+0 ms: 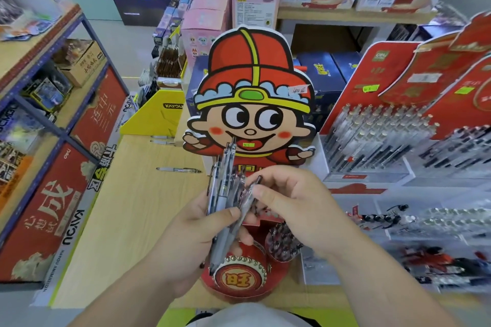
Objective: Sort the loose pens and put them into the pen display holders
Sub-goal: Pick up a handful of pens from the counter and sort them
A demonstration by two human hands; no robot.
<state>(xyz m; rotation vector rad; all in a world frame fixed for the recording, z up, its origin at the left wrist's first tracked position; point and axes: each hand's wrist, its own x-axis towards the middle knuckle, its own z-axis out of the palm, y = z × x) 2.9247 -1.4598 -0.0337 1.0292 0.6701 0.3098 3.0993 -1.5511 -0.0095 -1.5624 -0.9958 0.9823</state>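
My left hand [196, 233] grips a bundle of several clear-barrelled pens [224, 188], held upright with their tips pointing down. My right hand [289, 199] pinches one pen [249, 194] at the top of that bundle between thumb and fingers. Both hands hover over a red cartoon-boy pen display holder [252, 103], whose drum-shaped front cup [239, 277] sits just below the pens. A round cup with dark pen caps [283, 241] shows beside my right wrist. A loose pen [178, 169] lies on the wooden tabletop [127, 220], two more loose pens [162, 140] farther back.
Red tiered pen displays [385, 127] full of pens stand to the right, with clear trays of pens [425, 223] in front. A yellow box [159, 111] stands behind the tabletop. Red boxes [53, 215] line a blue shelf unit on the left. Pink boxes [239, 5] are stacked behind.
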